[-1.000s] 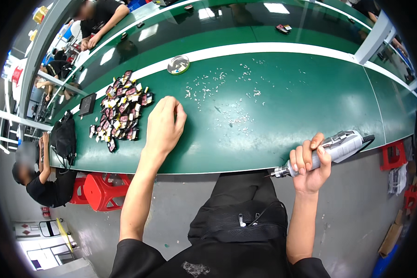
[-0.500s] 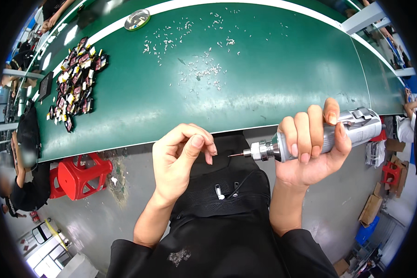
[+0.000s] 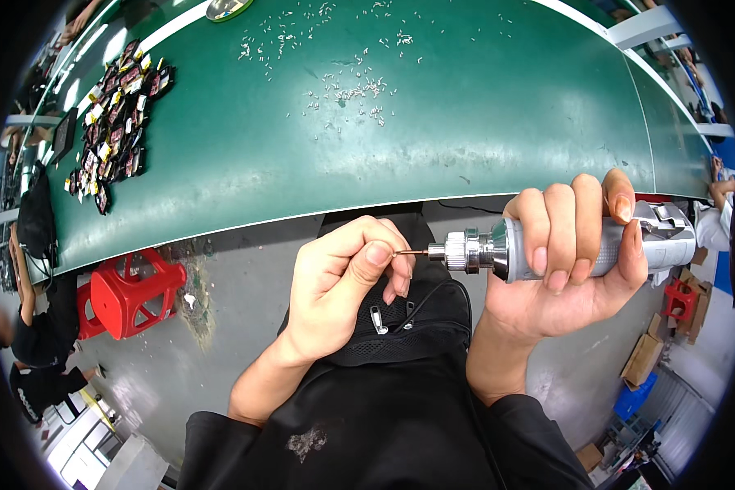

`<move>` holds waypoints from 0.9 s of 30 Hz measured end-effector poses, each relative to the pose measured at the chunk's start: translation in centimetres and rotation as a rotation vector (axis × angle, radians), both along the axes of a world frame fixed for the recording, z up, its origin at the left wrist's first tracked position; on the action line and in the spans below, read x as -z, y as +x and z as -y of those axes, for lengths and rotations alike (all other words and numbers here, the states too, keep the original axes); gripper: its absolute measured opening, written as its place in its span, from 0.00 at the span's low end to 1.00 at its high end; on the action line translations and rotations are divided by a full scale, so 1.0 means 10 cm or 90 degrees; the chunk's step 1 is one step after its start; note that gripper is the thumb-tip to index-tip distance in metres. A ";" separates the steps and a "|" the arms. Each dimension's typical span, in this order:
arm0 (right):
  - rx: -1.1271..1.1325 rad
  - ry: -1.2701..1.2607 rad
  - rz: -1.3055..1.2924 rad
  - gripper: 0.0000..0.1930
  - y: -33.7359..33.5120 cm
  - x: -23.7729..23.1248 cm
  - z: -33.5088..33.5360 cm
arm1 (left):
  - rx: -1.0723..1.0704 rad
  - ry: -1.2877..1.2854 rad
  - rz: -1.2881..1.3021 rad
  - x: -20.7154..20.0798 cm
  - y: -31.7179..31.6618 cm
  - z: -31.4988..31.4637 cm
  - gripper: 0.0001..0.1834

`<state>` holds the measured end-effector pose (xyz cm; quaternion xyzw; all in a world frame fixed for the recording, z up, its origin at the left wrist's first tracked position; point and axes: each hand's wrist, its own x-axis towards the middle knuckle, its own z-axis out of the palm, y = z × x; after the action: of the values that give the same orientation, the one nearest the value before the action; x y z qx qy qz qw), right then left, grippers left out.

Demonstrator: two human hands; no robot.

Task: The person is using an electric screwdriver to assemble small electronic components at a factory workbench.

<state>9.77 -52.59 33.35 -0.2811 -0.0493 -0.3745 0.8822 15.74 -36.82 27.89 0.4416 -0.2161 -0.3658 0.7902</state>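
My right hand (image 3: 567, 253) is wrapped round the silver-grey body of an electric screwdriver (image 3: 518, 249), held level above my lap with its nose to the left. A thin copper-coloured bit (image 3: 414, 252) sticks out of the chuck. At the bit's tip, the thumb and forefinger of my left hand (image 3: 343, 282) are pinched together; whatever small piece they hold there is too hidden to name. Many tiny silvery pieces (image 3: 359, 88), screw-like in shape, lie scattered over the green table (image 3: 506, 139) beyond my hands.
Small black packs with yellow and white parts (image 3: 114, 122) are heaped on the table's left. A round dish (image 3: 227, 8) stands at the far edge. Below the table at left is a red plastic stool (image 3: 126, 294). Other people work at both sides.
My left hand has moved right and its fingers have closed at the bit's tip. The screwdriver has shifted slightly right and up. The table sits higher in view.
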 end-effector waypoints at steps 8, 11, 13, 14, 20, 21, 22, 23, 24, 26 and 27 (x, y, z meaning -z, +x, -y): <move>-0.026 0.010 -0.001 0.06 0.01 0.03 0.02 | 0.057 -0.021 -0.083 -0.01 0.02 0.02 0.16; -0.026 0.022 0.005 0.06 0.00 0.04 0.04 | 0.062 0.029 -0.045 -0.03 0.04 0.02 0.16; -0.031 0.015 -0.007 0.07 -0.02 0.06 0.07 | 0.033 0.111 0.071 -0.13 0.06 0.04 0.13; -0.031 0.016 -0.008 0.07 -0.03 0.07 0.07 | 0.004 0.194 0.188 -0.16 0.06 0.05 0.10; 0.009 0.009 -0.026 0.06 -0.03 0.15 0.09 | -0.135 0.190 0.492 -0.04 0.03 0.15 0.04; 0.001 0.017 -0.022 0.06 -0.03 0.17 0.10 | -0.124 0.181 0.465 -0.03 0.03 0.15 0.04; -0.006 0.026 -0.018 0.06 -0.03 0.19 0.12 | -0.121 0.181 0.464 -0.02 0.03 0.15 0.04; -0.004 0.027 -0.020 0.06 -0.04 0.22 0.13 | -0.109 0.187 0.457 0.00 0.02 0.15 0.05; -0.008 0.043 -0.020 0.08 -0.04 0.24 0.14 | -0.100 0.194 0.452 0.00 0.03 0.15 0.09; -0.012 0.059 -0.019 0.11 -0.03 0.23 0.16 | -0.105 0.198 0.435 -0.08 0.06 0.15 0.08; 0.000 0.085 -0.014 0.10 -0.03 0.24 0.19 | -0.109 0.201 0.418 -0.08 0.08 0.16 0.08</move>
<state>9.47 -54.45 31.00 -0.2257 -0.0149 -0.3740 0.8994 16.56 -38.45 28.69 0.6683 -0.3613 -0.1664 0.6286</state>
